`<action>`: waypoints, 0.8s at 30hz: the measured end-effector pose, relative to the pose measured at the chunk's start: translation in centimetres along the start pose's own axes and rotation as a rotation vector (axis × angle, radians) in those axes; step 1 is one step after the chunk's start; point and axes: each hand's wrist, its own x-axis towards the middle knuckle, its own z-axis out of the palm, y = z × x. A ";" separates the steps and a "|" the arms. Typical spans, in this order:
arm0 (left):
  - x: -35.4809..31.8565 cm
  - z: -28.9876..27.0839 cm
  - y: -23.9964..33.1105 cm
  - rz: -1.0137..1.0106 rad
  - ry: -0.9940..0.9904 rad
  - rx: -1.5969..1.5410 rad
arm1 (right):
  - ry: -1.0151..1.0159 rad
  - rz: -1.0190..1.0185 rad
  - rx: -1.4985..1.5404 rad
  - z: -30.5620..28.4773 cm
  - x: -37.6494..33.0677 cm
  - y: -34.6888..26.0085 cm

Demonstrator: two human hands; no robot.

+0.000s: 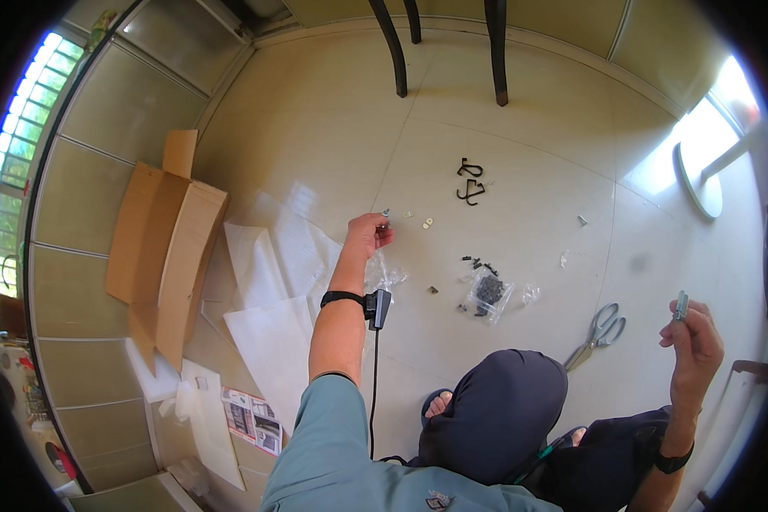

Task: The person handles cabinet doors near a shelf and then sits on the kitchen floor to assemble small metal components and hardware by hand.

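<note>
clear plastic bag (489, 293) lying on the floor, holding a heap of small dark screws, with a few more dark bits loose just beside it. open brown cardboard box (164, 247) flat on its side at far left, contents hidden. glossy pale beige tiled floor (529, 154), white paper sheets (269, 290) spread near the box, three dark chair legs (497, 51) at top. two black bent metal hooks (469, 181), one pair of grey metal scissors (602, 331), three small pale washers (416, 218) close to the outstretched fingers. left hand (369, 232) reaching down to the floor, fingers curled together over a tiny piece, too small to tell. right hand (693, 337) raised, pinching a small grey metal part (681, 305) between thumb and fingers.
</note>
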 end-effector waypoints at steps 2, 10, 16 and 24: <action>-0.4 -0.6 -0.1 -0.103 -0.167 -0.508 | 0.001 -0.001 0.009 -0.1 -0.1 -0.1; -5.2 1.3 -1.3 -0.047 -0.706 -1.071 | 0.008 0.025 0.067 0.1 -0.3 -1.6; -9.3 5.7 -1.9 0.093 -0.675 -1.040 | -0.075 0.106 0.168 1.6 0.0 -2.9; -17.6 13.9 -2.5 -0.007 -0.738 -0.882 | -0.420 -0.315 -0.128 6.0 6.1 -6.5</action>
